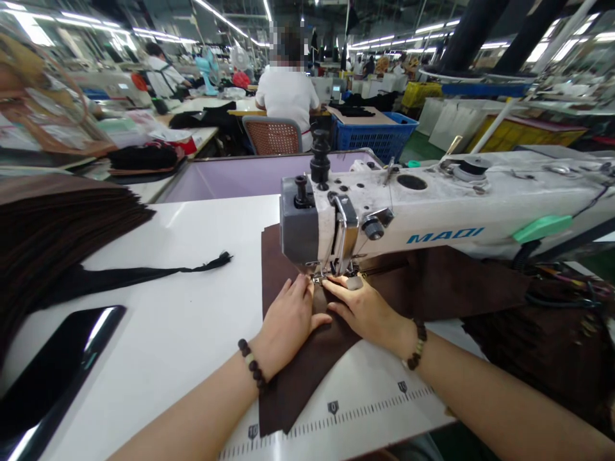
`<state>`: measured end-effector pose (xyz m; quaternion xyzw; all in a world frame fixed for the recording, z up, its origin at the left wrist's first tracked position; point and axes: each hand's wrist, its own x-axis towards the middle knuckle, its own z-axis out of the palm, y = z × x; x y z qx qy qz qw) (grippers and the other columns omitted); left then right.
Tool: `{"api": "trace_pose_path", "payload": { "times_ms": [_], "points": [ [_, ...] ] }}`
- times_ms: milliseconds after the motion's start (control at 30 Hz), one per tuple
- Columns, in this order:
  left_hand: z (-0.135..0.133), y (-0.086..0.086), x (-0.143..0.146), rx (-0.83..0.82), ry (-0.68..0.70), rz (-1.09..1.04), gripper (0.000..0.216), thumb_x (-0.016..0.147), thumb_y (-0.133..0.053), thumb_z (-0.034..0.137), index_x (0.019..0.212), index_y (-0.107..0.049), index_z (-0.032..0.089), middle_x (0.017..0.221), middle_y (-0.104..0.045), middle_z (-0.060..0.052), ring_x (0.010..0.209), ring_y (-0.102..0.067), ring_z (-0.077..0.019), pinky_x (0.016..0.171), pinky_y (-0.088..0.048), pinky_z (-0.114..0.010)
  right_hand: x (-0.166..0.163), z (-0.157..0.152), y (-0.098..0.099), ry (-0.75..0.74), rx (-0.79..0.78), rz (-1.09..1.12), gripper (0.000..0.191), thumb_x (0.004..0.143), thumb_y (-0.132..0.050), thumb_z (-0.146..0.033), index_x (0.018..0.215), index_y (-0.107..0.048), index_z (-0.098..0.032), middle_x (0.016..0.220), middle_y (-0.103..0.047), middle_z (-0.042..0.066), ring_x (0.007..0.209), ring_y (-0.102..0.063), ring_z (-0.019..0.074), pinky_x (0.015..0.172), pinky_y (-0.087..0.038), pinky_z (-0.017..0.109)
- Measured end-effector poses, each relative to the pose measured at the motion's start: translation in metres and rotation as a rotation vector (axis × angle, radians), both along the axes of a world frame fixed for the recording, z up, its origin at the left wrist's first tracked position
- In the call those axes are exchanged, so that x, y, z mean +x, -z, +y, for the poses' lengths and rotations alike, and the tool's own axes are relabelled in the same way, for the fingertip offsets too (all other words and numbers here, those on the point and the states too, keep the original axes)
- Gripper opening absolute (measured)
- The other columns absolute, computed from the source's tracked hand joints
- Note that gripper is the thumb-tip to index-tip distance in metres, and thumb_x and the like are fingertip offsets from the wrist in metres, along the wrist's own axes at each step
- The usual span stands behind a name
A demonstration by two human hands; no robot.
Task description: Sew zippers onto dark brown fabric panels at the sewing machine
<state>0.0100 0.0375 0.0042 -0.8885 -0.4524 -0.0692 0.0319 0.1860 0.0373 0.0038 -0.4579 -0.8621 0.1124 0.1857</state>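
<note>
Long fluorescent ceiling tubes (225, 22) run in rows over a wide factory hall. Pale-topped benches (204, 133) stretch back, a lilac bench top (230, 176) nearest. A person in a white shirt (287, 96) sits on a brown mesh-backed chair (273, 136), beside a blue plastic crate (384, 137). A teal fan (207, 67) stands left; green floor (418, 150) shows right.

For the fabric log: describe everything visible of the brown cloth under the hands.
The brown cloth is dark and matte, lying flat on the white table, its near corner reaching the printed ruler. The left hand and right hand press it at the needle of the sewing machine, and it runs on under its arm.
</note>
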Motion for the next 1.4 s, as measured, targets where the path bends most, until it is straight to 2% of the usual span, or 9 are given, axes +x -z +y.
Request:
{"api": "trace_pose_path", "payload": {
  "times_ms": [200,467,700,1000,1400],
  "points": [
    [0.0,0.002,-0.001,0.001,-0.01,-0.02,0.055,0.077,-0.058,0.047,0.107,-0.055,0.0,0.113,-0.055,-0.023,0.112,-0.049,-0.0316,0.095,-0.041,-0.044,-0.001,-0.001,0.0,0.006,0.035,-0.05,0.033,0.084,-0.051,-0.023,0.116,-0.053,-0.017,0.116,-0.055,0.007,0.105,-0.05,0.0207,0.098,-0.036,0.043],
    [0.004,-0.003,0.0,-0.031,-0.001,-0.022,0.049,0.079,-0.057,0.047,0.103,-0.057,0.003,0.11,-0.056,-0.022,0.114,-0.047,-0.0313,0.094,-0.042,-0.043,-0.002,0.0,-0.001,0.022,0.043,-0.08,0.03,0.086,-0.047,-0.024,0.115,-0.054,-0.018,0.114,-0.056,0.006,0.102,-0.051,0.0197,0.096,-0.037,0.041],
    [0.007,-0.004,0.0,-0.043,-0.002,-0.018,0.049,0.077,-0.061,0.044,0.102,-0.057,0.002,0.108,-0.057,-0.021,0.111,-0.048,-0.0313,0.093,-0.042,-0.043,-0.004,0.002,-0.002,0.044,0.082,-0.112,0.031,0.086,-0.049,-0.025,0.115,-0.054,-0.018,0.11,-0.059,0.006,0.099,-0.053,0.0197,0.099,-0.033,0.043],
    [0.011,-0.002,0.0,-0.049,0.008,-0.042,0.048,0.078,-0.057,0.046,0.1,-0.057,0.004,0.105,-0.057,-0.019,0.108,-0.05,-0.0302,0.09,-0.043,-0.042,-0.003,0.007,0.003,0.036,0.116,-0.106,0.025,0.085,-0.051,-0.027,0.107,-0.06,-0.019,0.103,-0.062,0.006,0.102,-0.052,0.0196,0.1,-0.031,0.042],
    [0.015,0.002,-0.003,-0.008,0.04,-0.071,0.044,0.083,-0.05,0.047,0.094,-0.059,0.005,0.099,-0.059,-0.018,0.104,-0.051,-0.0305,0.087,-0.045,-0.045,-0.005,0.008,0.01,0.035,0.128,-0.111,0.021,0.087,-0.046,-0.027,0.094,-0.063,-0.017,0.101,-0.062,0.007,0.101,-0.051,0.0208,0.1,-0.03,0.043]
  ]
}}
